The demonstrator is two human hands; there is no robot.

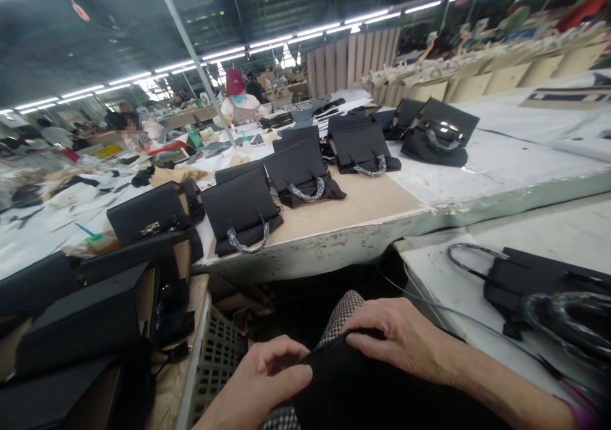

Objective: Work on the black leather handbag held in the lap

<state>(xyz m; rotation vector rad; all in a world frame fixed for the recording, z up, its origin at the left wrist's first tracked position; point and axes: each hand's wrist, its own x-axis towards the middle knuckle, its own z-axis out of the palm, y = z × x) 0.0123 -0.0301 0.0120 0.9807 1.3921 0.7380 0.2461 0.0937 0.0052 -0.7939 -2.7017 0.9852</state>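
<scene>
A black piece [353,385], probably part of a handbag, lies over my lap at the bottom of the head view; its lower part runs out of the picture. My left hand [267,376] pinches its upper left corner between thumb and fingers. On the top edge, further right, my right hand [396,334] grips it with the thumb on the near side and the fingers beyond. Checked cloth [341,315] shows behind the piece, over my legs. What lies under my fingers is hidden.
Black handbags with plastic-wrapped handles [305,169] stand on the table [296,255] ahead. More black bags [90,315] crowd the left, beside a plastic crate [214,353]. At right, a black bag piece [539,284] and wrapped handles lie on another table. A person in a red cap [236,96] sits beyond.
</scene>
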